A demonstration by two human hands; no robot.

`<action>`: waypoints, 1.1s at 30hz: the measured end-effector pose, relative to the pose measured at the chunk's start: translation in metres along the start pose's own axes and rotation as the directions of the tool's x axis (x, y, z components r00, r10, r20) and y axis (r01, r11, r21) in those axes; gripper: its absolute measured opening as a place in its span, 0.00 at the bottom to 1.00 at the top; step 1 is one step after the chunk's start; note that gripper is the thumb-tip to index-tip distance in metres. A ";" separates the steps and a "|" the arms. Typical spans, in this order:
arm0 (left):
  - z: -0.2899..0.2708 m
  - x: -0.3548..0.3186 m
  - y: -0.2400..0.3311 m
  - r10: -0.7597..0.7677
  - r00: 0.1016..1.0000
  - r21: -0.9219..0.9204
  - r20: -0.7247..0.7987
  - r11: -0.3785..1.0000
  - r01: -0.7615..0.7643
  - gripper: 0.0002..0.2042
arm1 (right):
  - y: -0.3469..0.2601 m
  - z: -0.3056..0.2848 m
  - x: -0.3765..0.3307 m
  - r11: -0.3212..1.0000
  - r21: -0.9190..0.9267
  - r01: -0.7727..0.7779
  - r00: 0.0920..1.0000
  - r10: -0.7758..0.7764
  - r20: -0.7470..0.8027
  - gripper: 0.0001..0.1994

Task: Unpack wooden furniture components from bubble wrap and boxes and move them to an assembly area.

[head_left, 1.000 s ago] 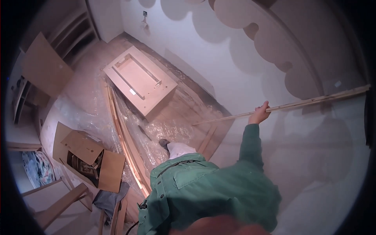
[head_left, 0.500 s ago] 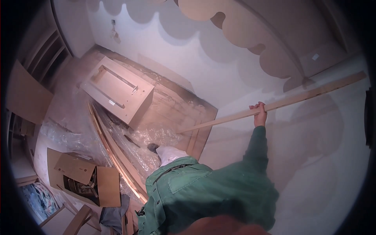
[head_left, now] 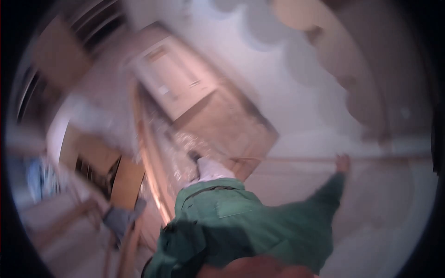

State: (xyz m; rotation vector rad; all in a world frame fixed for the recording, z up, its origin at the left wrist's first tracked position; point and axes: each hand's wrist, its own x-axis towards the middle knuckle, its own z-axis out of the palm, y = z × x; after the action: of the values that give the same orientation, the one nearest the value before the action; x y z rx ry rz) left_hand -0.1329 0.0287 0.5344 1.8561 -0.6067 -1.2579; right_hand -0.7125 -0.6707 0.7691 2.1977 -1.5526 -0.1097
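Note:
My right hand point(head_left: 342, 163), at the end of a green sleeve, is closed around a long, narrow wooden board point(head_left: 296, 160). The board runs nearly level across the right half of the view, against the pale wall, and is smeared by motion. Its left end comes down by the floor's corner near my shoe point(head_left: 194, 155). My left hand is not in view.
A wooden cabinet box point(head_left: 194, 88) lies on the floor by the wall. Clear plastic wrap point(head_left: 187, 141) and long wooden strips point(head_left: 150, 162) lie beside my foot. An opened cardboard box point(head_left: 126, 183) stands at the left. A scalloped panel point(head_left: 331, 58) borders the wall above.
The view has turned and blurred. My right hand has shifted right and down in the picture with the board, which slanted up to the right before and now appears almost level.

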 end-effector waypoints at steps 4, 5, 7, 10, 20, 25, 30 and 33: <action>0.022 -0.166 -0.055 -0.268 0.865 -0.109 -0.424 0.963 0.245 0.33 | 0.045 -0.028 -0.029 -0.616 0.560 -0.553 0.554 0.230 0.800 0.30; 0.038 -0.195 -0.082 -0.318 0.816 -0.130 -0.483 0.947 0.293 0.33 | 0.043 -0.031 -0.028 -0.427 0.602 -0.675 0.518 0.307 0.798 0.29; 0.043 -0.186 -0.106 -0.648 0.711 -0.092 -0.272 0.753 0.652 0.30 | 0.061 -0.052 -0.026 -0.290 0.597 -0.748 0.456 0.428 0.780 0.29; 0.055 -0.191 -0.112 -0.723 0.674 -0.256 -0.151 0.687 0.680 0.31 | 0.051 -0.051 -0.024 -0.156 0.665 -0.730 0.529 0.487 0.695 0.28; 0.056 -0.187 -0.110 -0.638 0.747 -0.431 -0.186 0.736 0.521 0.29 | 0.065 -0.006 -0.046 0.318 0.732 -0.602 0.469 0.883 0.003 0.25; 0.058 -0.197 -0.118 -0.706 0.681 -0.474 -0.193 0.675 0.566 0.32 | 0.000 0.016 0.006 0.489 0.575 -0.656 0.488 0.856 -0.172 0.27; 0.051 -0.191 -0.105 -0.653 0.718 -0.379 -0.241 0.744 0.550 0.37 | -0.109 0.005 0.030 0.585 -0.021 -0.810 0.583 0.809 0.078 0.37; 0.042 -0.196 -0.061 -0.597 0.772 -0.504 -0.219 0.747 0.434 0.38 | -0.235 0.035 0.010 0.774 0.145 -0.617 0.773 0.561 0.297 0.39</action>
State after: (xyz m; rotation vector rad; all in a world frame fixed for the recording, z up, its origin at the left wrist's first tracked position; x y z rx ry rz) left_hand -0.2509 0.1953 0.5812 1.8593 0.4225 -1.2041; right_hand -0.5139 -0.6272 0.6458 1.7788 -2.4436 0.0128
